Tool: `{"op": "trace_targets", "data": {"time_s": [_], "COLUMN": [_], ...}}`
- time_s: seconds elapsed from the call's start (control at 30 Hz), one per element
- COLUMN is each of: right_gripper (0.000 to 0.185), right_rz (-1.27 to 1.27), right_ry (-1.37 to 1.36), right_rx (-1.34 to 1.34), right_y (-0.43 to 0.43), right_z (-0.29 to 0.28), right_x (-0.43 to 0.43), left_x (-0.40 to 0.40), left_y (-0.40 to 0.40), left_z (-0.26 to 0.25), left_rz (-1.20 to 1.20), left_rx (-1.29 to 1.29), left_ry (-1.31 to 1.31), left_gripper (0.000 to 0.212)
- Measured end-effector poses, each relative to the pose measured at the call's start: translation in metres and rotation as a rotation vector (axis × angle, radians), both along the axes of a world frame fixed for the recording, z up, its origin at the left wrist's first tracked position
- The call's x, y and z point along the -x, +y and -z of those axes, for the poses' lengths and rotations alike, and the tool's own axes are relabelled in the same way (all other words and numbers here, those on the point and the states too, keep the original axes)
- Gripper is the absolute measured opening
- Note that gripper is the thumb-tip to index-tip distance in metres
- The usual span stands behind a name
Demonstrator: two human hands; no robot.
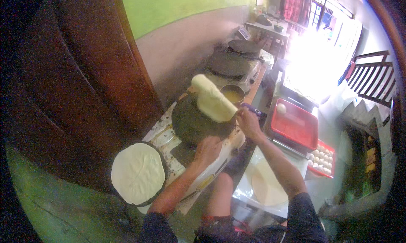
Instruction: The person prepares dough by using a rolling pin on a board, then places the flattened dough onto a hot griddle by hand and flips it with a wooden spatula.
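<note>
A pale, thin flatbread (212,100) is partly lifted and folded over a round dark griddle (193,122) on the stove. My right hand (249,122) pinches the flatbread's near right end at the griddle's rim. A purple handle (252,109) shows right beside those fingers; whether they also touch it is unclear. With fingers curled, my left hand (207,152) rests by the griddle's front edge; what is under the fingers is hidden. A second flatbread (138,173), round and slightly wrinkled, lies flat on another dark griddle (162,192) to the left.
A pot of yellowish liquid (234,93) stands behind the flatbread. Further back are two more griddles (228,63). On my right are a red tray (295,124) with a dough ball (281,108), a tray of several dough balls (322,159), and a rolled dough sheet (268,182).
</note>
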State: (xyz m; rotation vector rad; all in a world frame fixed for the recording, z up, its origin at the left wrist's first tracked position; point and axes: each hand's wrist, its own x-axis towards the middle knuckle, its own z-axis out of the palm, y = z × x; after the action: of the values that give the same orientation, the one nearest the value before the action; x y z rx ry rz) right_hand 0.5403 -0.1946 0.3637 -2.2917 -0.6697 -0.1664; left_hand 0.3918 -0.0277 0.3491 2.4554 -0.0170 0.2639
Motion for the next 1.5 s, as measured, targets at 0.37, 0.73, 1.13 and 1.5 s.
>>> {"op": "trace_targets", "data": {"time_s": [0.37,0.73,1.13,1.5], "right_gripper": [0.014,0.031,0.037,0.046], "right_rz": [-0.081,-0.009,-0.025,0.062], "right_ry": [0.09,0.078,0.227,0.384], "right_rx": [0.071,0.156,-0.087,-0.063], "right_y": [0.034,0.034,0.015,0.015], "right_z": [0.048,0.076,0.062,-0.009], "right_x": [0.045,0.093,0.081,0.083], "left_x": [0.126,0.174,0.064,-0.041], "left_y": [-0.006,-0.014,-0.027,-0.014], "left_z": [0.045,0.075,0.028,0.034], "left_rz": [-0.035,-0.097,-0.33,-0.355], "left_rx": [0.129,0.476,0.432,0.173], "left_ry": [0.213,0.211,-0.038,-0.01], "left_gripper": [0.024,0.027,0.024,0.036]}}
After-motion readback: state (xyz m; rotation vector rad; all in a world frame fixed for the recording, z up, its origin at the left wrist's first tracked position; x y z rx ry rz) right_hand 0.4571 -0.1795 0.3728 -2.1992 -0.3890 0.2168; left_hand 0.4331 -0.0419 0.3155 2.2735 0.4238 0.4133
